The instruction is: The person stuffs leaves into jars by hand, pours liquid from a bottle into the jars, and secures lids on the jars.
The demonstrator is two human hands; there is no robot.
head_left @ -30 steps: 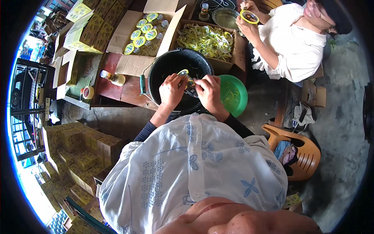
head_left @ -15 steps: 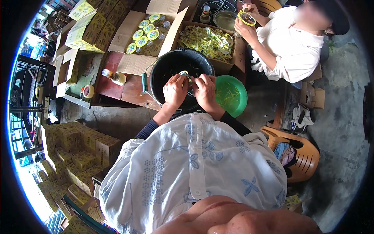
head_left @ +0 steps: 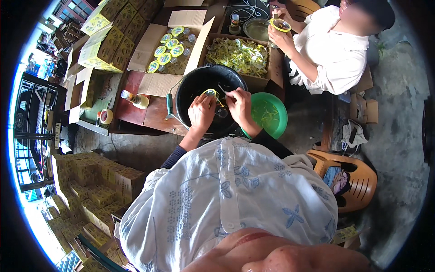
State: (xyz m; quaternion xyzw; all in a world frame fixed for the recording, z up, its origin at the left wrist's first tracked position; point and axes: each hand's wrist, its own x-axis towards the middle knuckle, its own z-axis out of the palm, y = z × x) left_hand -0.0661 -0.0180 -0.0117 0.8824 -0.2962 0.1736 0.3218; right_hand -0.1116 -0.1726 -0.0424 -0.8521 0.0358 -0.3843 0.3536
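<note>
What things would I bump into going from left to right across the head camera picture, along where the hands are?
Roll of tape → small bottle → left hand over the black bucket → right hand → green bowl.

Both hands, the left hand (head_left: 200, 113) and right hand (head_left: 241, 105), are working over the black tub (head_left: 190, 86), leaving its far half open. A green basin (head_left: 274, 119) is crowding the right, open cartons (head_left: 170, 50) are blocking beyond, and a bottle (head_left: 135, 99) is lying on the worktop's (head_left: 149, 115) left side.
</note>
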